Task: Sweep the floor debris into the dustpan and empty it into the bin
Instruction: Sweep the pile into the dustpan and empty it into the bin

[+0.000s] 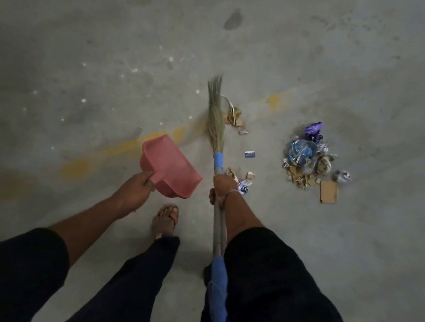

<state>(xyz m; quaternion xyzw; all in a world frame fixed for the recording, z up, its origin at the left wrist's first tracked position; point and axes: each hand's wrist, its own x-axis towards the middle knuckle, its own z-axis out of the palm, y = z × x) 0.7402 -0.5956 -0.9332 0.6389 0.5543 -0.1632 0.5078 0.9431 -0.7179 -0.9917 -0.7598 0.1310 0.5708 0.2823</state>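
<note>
Head view: left hand (135, 189) grips pink plastic dustpan (169, 165), held off grey concrete floor (113, 41). Right hand (222, 189) grips grass broom (215, 115). Debris pile (310, 159) well right; scraps (234, 116) beside bristles. Risk: hard flick scatters light paper past pan.

This looks like a bare utility space such as a parking level, warehouse or unfinished hall; which of these cannot be told. The floor (328, 255) is raw grey concrete, stained and blotched, with a dark footprint-like mark (233, 19) and scattered white paint flecks (134, 70). A worn yellow painted line (133, 143) runs diagonally across it, as on marked industrial or garage floors. The light is dim and uneven.
</note>
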